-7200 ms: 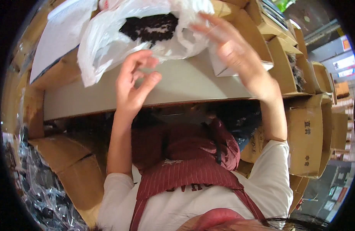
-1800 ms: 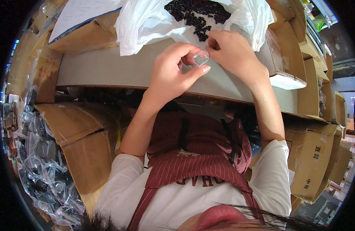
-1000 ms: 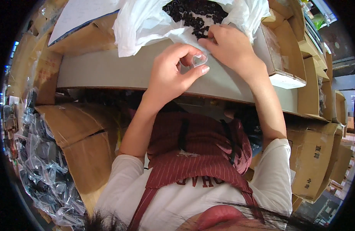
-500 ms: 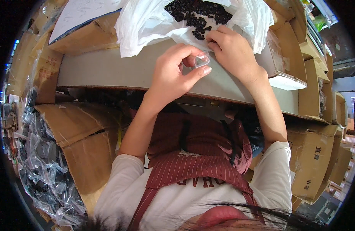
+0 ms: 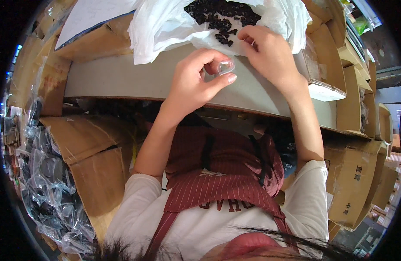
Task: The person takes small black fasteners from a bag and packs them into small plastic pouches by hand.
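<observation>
Small clear bag [image 5: 225, 66] is gripped between left hand [image 5: 194, 78] thumb and forefinger. Right hand [image 5: 272, 56] is shifted slightly right since the last frame; fingers curled, contents can't be told. Black parts [image 5: 224, 21] are spread just beyond its fingertips, in white plastic bag [image 5: 159, 32]. Dark print is seen on carton [image 5: 350, 182], well right.

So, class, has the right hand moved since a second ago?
Yes: the right hand has shifted slightly rightward, closer to the white-fronted cardboard box beside it.

white bag [image 5: 152, 35] partly beyond top edge
</observation>
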A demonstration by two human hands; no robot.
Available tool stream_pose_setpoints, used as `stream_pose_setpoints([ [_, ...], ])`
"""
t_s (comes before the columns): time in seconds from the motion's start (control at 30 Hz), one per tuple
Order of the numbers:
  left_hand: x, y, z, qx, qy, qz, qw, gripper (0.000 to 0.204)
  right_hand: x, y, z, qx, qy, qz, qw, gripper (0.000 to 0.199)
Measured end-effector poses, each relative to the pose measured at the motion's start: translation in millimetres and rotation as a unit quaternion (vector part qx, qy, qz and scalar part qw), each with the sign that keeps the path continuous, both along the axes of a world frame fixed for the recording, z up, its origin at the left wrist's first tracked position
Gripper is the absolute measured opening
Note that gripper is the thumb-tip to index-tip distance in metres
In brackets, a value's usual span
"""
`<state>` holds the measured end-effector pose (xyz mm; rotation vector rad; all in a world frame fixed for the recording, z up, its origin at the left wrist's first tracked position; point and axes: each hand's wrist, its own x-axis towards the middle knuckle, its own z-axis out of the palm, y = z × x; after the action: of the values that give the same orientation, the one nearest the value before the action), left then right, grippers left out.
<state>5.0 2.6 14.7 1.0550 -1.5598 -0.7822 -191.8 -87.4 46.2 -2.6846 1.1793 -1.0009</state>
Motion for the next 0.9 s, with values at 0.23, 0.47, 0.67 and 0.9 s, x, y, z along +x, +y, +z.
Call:
stream_pose_setpoints([
  [0.23,0.1,0.5,0.5,0.001,-0.005,-0.003,1.000,0.029,23.5,0.8,-12.3,0.007,0.156,-0.075,0.985,0.013],
  [0.47,2.1,-1.7,0.0,0.036,0.005,-0.030,0.999,0.030,5.0,2.2,6.4,0.001,0.084,-0.008,0.996,0.014],
  [0.67,-0.2,-2.4,0.4,0.031,0.017,-0.018,0.999,0.030,0.6,37.5,40.4,0.100,-0.127,0.191,0.968,0.024],
  [0.9,0.3,-5.4,-6.3,0.006,-0.009,-0.016,1.000,0.027,3.7,20.7,36.0,0.134,-0.109,0.100,0.980,0.022],
])
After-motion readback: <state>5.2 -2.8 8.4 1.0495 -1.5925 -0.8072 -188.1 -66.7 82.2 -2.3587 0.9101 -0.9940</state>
